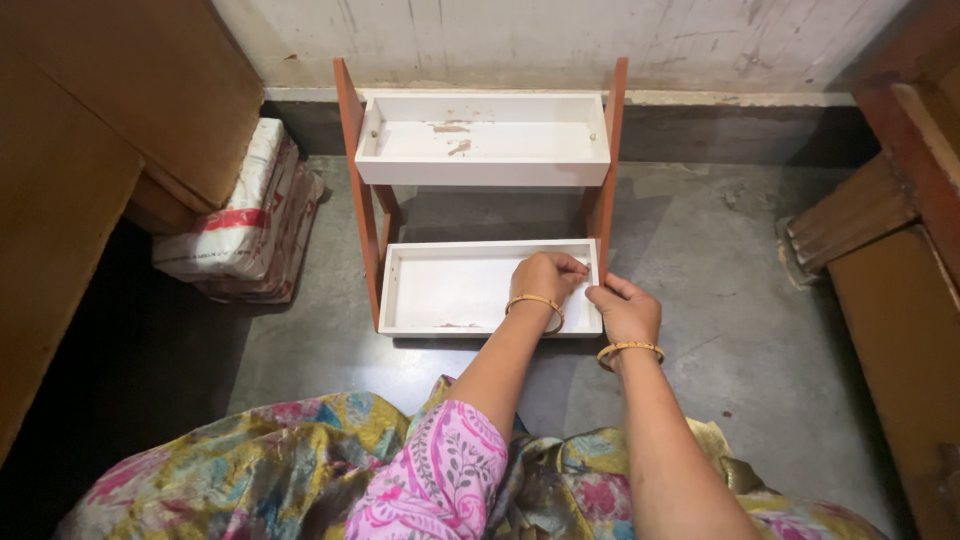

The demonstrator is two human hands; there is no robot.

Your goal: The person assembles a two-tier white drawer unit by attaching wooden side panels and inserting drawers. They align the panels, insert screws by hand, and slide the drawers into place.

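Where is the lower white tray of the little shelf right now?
In the head view the lower white tray sits on the floor at centre, between the orange-brown side posts, below the upper white tray; the left hand reaches inside its right end.

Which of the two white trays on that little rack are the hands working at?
The lower tray, nearest the person. Both hands, left and right, are at its right end; the upper tray by the wall is untouched.

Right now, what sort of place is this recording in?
Probably a home room or storeroom floor: bare concrete floor, scuffed wall, wooden furniture, and a small two-tier shelf rack being handled.
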